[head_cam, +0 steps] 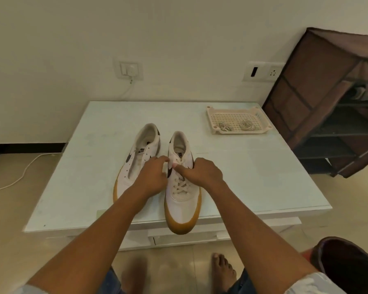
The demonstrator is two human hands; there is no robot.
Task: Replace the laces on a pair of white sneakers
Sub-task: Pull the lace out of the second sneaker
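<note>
Lace (180, 186) looks limp, light; left hand (153, 177) and right hand (202, 172), close together, pinch it by the top eyelets of the sneaker (180, 205), a sensible hold.

Count:
- sneakers: 2, left one (136, 158) and right one (182, 204)
- lace (182, 185) threaded in a sneaker: 1, in the right one; the left one has none
- tray (238, 109): 1
- lace coils in tray: 2 ( (225, 127), (245, 124))
- hands: 2, left hand (151, 179) and right hand (202, 170)
- counter (253, 177): 1
- wall plates: 2 ( (129, 70), (263, 71))
- cable (19, 177): 1
- rack (319, 92): 1
- bare foot (222, 270): 1 clear
</note>
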